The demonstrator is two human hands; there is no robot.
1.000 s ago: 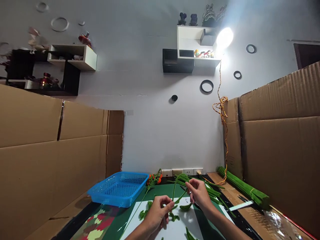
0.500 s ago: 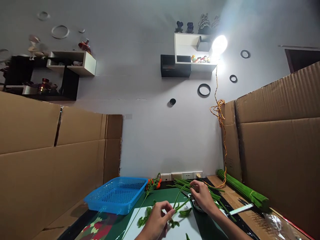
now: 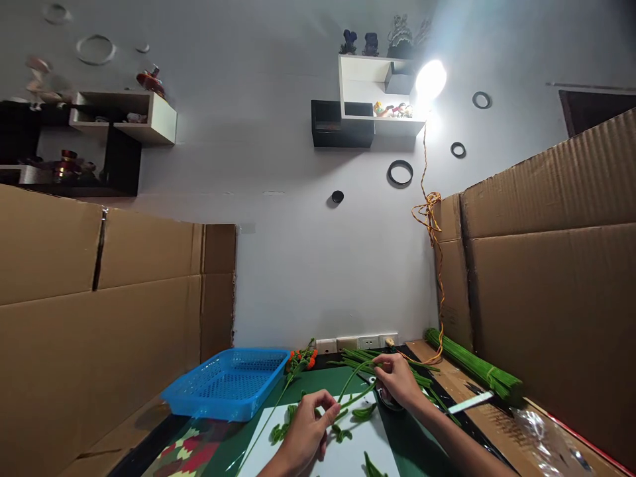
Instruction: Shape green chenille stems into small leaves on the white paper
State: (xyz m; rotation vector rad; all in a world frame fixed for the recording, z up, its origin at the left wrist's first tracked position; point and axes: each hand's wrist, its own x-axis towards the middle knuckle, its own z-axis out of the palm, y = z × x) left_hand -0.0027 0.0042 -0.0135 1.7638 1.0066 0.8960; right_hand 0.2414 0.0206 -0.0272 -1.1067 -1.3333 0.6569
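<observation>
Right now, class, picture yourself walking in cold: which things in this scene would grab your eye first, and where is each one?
The bright lamp glares high on the wall beside the white shelf. Low down, the blue basket stands out at the table's left. Beside it, the left hand and right hand both pinch a green stem over white paper.

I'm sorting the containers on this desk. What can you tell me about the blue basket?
The blue basket is a shallow rectangular tray, seemingly plastic, with perforated mesh walls and floor and a solid rim. It looks empty and sits flat at the table's left rear, beside the cardboard wall. The orange-berried sprig lies just off its right corner. Neither hand touches it.
</observation>
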